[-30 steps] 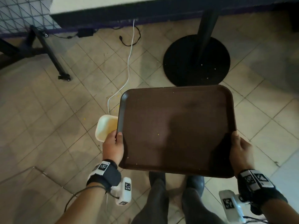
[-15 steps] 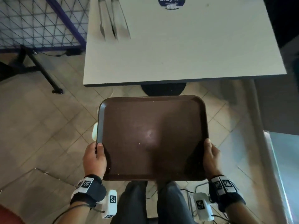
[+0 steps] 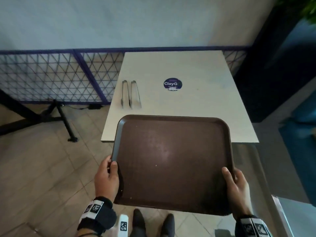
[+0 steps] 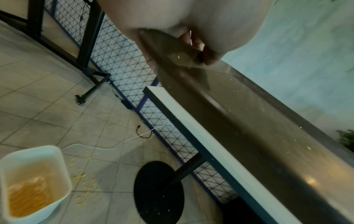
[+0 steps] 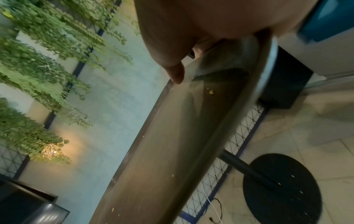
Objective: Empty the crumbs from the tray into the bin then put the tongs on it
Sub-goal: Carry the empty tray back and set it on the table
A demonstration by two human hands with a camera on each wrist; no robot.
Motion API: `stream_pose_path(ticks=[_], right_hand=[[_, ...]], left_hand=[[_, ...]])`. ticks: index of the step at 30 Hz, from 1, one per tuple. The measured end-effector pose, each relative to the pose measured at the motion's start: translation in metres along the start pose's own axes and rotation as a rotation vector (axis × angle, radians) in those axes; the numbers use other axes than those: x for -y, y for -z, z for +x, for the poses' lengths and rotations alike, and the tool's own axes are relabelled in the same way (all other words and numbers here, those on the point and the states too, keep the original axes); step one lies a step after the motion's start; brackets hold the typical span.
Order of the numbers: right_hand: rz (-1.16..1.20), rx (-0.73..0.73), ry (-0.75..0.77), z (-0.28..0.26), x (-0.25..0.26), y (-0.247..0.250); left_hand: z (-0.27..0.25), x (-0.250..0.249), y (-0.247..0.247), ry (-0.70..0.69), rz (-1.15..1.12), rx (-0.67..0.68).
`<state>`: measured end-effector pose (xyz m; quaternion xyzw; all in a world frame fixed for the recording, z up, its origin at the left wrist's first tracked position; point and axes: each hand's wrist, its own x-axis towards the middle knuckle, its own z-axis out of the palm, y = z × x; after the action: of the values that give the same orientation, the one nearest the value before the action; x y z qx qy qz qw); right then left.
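I hold a brown plastic tray [image 3: 172,161] level in the air, its far edge over the near edge of the white table [image 3: 196,106]. My left hand [image 3: 107,177] grips the tray's left rim, thumb on top. My right hand [image 3: 236,185] grips the right rim the same way. A few tiny crumbs cling to the tray [image 4: 268,136] [image 5: 182,136]. Two metal tongs [image 3: 130,94] lie side by side on the table's left part. The white bin [image 4: 32,181] with yellow crumbs inside stands on the floor, seen only in the left wrist view.
A round dark sticker [image 3: 172,84] marks the table's middle. Spilled crumbs [image 4: 86,181] lie on the tiles beside the bin. The table's black round base [image 4: 159,192], a white cable [image 4: 114,145] and a purple mesh fence [image 3: 51,74] are near. My shoes [image 3: 153,223] are below the tray.
My view has lifted from the floor to the table. The tray came up from beside the bin and forward, and its far edge now overlaps the table's near edge. Both hands kept their grip.
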<state>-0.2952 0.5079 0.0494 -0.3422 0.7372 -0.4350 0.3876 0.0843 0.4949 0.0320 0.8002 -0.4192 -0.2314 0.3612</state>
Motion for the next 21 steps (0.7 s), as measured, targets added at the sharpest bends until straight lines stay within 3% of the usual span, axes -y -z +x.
stream_pose_path(ticks=[14,21], right_hand=[[-0.097,-0.092,0.098,0.126,0.068,-0.015],[-0.307,-0.157,0.072,0.19,0.079,-0.043]], left_hand=[[0.098,-0.091,-0.053,-0.09,-0.035,-0.02],[0.156,-0.107,-0.092,-0.002,0.027,0.047]])
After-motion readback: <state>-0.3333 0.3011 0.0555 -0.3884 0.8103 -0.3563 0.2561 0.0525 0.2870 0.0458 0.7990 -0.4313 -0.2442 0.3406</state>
